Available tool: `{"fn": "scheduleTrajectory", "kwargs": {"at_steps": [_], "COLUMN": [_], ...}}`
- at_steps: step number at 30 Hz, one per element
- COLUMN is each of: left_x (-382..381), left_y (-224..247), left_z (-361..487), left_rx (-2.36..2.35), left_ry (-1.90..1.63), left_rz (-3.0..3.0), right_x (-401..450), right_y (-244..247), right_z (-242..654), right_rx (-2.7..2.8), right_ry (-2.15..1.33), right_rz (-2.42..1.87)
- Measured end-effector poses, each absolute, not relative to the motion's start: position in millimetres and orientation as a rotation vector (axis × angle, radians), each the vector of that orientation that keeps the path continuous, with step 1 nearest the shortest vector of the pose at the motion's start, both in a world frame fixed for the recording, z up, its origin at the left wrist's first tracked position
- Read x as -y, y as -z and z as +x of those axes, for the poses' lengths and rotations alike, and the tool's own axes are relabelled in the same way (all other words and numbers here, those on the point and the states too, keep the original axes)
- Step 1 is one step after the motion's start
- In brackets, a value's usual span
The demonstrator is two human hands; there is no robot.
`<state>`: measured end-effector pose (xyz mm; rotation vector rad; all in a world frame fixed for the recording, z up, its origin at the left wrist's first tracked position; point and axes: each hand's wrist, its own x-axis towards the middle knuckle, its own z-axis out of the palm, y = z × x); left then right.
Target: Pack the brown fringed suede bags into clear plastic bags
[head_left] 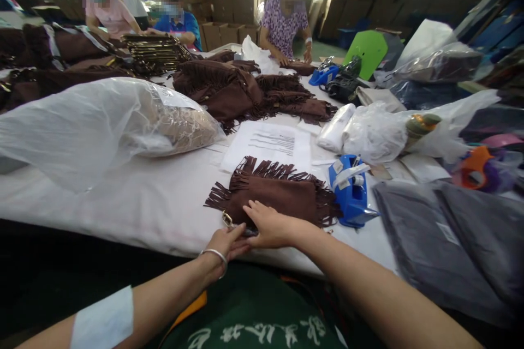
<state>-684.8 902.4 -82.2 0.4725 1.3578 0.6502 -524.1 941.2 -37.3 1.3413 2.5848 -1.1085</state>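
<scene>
A dark brown fringed bag (282, 196) lies flat on the white-covered table in front of me, its fringe spread along the far edge and both sides. My left hand (226, 242) is closed at the bag's near edge, thumb and fingers pinching a dark part of it. A gold-coloured metal buckle (227, 218) shows just beyond those fingertips. My right hand (271, 226) rests on the bag's near left part with fingers stretched over the brown surface; its thumb is close to the left fingertips. Exactly what lies between the two hands is partly hidden.
A blue tape dispenser (352, 191) stands against the bag's right side. Printed paper (270, 144) lies behind it. Left is a large plastic-wrapped bundle (164, 120); right are grey packaged pieces (426, 229). More brown fringed bags (221, 87) are heaped farther back, where several people work.
</scene>
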Motion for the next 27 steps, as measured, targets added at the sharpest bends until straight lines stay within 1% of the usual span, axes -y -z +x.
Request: {"fn": "scheduleTrajectory", "kwargs": {"at_steps": [4, 6, 11, 16, 19, 24, 27], "left_x": [-894, -893, -898, -902, -909, -937, -957], "left_y": [84, 84, 90, 92, 95, 105, 108], "left_z": [-701, -709, -722, -763, -769, -729, -715], "left_rx": [-1.319, -1.269, -1.167, -1.145, -1.036, -0.746, -0.783], "left_ry": [-0.637, -0.669, -0.678, -0.663, -0.708, -0.976, -1.004], "left_rz": [0.463, 0.446, 0.414, 0.341, 0.172, 0.157, 0.181], "right_x": [-914, -903, -905, -928, -940, -947, -939], "right_y": [72, 89, 108, 113, 104, 75, 71], "right_z": [-541, -548, -554, -553, -547, -544, -550], "right_rx": [-2.723, -2.819, -2.861, -2.854, -2.878, -2.834, -2.823], "right_ry": [0.705, 0.566, 0.427, 0.249, 0.234, 0.453, 0.518], "right_rz": [1.583, 1.704, 1.841, 1.77, 1.676, 1.566, 1.514]}}
